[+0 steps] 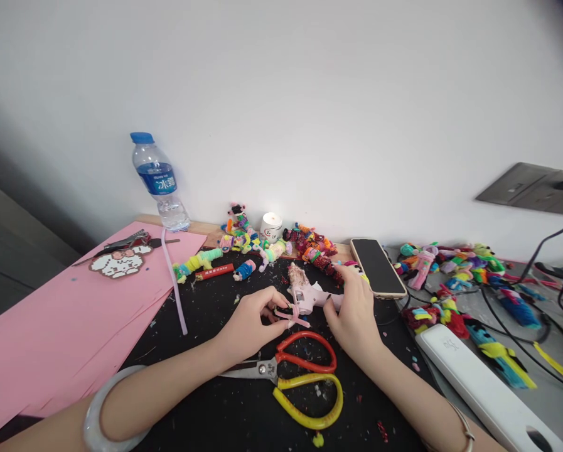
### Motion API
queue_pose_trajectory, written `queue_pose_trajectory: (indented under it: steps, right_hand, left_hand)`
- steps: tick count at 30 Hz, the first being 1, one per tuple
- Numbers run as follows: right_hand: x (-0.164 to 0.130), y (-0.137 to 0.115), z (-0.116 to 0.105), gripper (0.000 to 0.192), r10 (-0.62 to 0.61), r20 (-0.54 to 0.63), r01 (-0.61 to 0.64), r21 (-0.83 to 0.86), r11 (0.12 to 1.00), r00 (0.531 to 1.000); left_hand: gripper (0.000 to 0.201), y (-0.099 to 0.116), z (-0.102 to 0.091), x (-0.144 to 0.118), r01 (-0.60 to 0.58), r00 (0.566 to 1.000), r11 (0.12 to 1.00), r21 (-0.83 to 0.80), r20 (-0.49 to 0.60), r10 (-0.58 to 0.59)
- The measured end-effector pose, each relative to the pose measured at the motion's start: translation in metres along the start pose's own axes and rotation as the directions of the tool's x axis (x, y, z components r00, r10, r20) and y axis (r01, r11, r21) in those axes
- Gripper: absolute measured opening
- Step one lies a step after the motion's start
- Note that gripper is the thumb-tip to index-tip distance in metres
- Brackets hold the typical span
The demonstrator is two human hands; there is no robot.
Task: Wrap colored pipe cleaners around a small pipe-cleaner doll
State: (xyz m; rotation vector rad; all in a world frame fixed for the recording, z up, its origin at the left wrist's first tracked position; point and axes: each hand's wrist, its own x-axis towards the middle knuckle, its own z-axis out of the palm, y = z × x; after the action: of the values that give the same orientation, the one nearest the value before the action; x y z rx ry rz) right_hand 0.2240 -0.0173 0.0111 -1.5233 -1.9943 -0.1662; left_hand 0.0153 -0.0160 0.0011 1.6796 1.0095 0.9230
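Observation:
My left hand (253, 320) pinches a small pink pipe-cleaner piece (291, 318) against the nozzle of a pink hot glue gun (309, 295). The glue gun's back end is gripped by my right hand (354, 314). Both hands rest on a black mat (243, 408). Just in front of them lie scissors (295, 373) with one red and one yellow handle loop. A pale bangle (97, 408) sits on my left forearm.
Pink paper sheets (59, 320) lie at left with a white beaded figure (118, 262). A water bottle (159, 182), a small white jar (271, 226), colourful pipe-cleaner figures (243, 242), a phone (378, 267), a white power bank (483, 383) and black cables (521, 314) surround the mat.

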Motion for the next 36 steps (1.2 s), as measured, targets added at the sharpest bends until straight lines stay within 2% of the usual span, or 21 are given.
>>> queue_pose_trajectory:
  steps: [4,11,16,23,30,33,36]
  right_hand:
    - [0.009,0.005,-0.004,0.06,0.133,0.041,-0.122,-0.211,0.97,0.99]
    - [0.016,0.015,-0.011,0.047,0.191,0.091,-0.14,-0.405,0.904,0.977]
    - [0.018,0.016,-0.02,0.046,0.226,0.127,-0.14,-0.477,0.868,0.966]
    - [0.021,0.024,-0.023,0.051,0.335,0.222,-0.179,-0.522,0.834,0.916]
    - [0.022,0.03,-0.024,0.034,0.324,0.244,-0.143,-0.553,0.821,0.914]
    - [0.022,0.031,-0.022,0.03,0.276,0.202,-0.134,-0.527,0.839,0.94]
    - [0.021,0.026,-0.021,0.033,0.177,0.155,-0.093,-0.435,0.896,0.972]
  left_hand:
    - [0.014,0.0,-0.002,0.0,-0.001,1.0,1.0,0.004,0.006,0.001]
    - [0.014,0.0,-0.004,0.0,-0.002,1.0,1.0,-0.003,-0.003,0.002]
    - [0.014,-0.001,-0.005,0.001,0.005,1.0,1.0,-0.001,-0.006,-0.005]
    - [0.016,-0.001,-0.004,0.002,0.009,1.0,1.0,-0.005,-0.022,-0.009]
    - [0.017,-0.001,-0.004,0.002,0.012,1.0,1.0,-0.02,-0.02,-0.013]
    - [0.017,-0.001,-0.004,0.002,0.011,1.0,1.0,-0.025,-0.019,-0.012]
    - [0.017,-0.001,-0.004,0.002,0.01,1.0,1.0,-0.025,-0.023,-0.011]
